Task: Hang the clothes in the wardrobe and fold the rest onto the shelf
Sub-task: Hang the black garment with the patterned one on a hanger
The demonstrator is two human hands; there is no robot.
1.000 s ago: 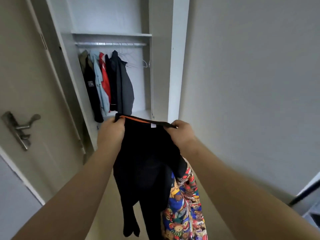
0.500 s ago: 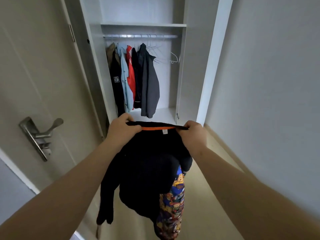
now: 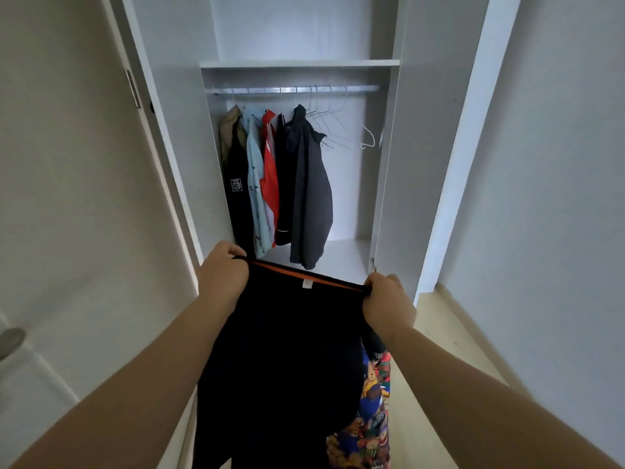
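Fingers [image 3: 232,249] of left hand [image 3: 223,279] and right hand [image 3: 389,306] pinched a black top [image 3: 287,350], not yet hung, below the rail [image 3: 294,90] bearing jackets [image 3: 309,191] and spare hangers [image 3: 333,130].

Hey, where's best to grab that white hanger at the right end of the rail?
Grip its sloping shoulder, probably from the front right: the white hanger hangs apart from the bunched wire hangers and clothes. Your left hand and right hand both hold the black garment, so free one first.
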